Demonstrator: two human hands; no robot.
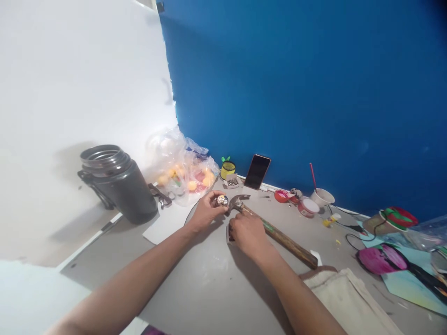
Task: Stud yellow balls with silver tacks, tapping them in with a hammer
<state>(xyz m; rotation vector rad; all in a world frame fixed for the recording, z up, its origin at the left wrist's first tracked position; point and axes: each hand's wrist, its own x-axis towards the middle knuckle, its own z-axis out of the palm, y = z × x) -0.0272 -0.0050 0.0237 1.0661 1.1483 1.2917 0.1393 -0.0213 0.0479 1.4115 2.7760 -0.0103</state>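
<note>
My left hand (206,210) is closed around a small round ball with a shiny, silvery studded surface (222,200), its fingers and thumb at the ball's sides. My right hand (247,230) is curled downward at a small open dark box (230,235) on the table. Its fingertips are largely hidden, so what they pinch cannot be made out. A claw hammer (289,243) with a worn wooden handle lies just beyond and to the right of that hand, its claw end near the ball. Another small silvery piece (238,203) sits by the hammer head.
A small carton of metal bits (231,181) and a yellow cup (228,169) stand at the back, beside a propped phone (257,171). A big dark flask (120,186) and plastic bags (185,167) are left; paint pots (308,207) and a cloth bag (349,302) are right.
</note>
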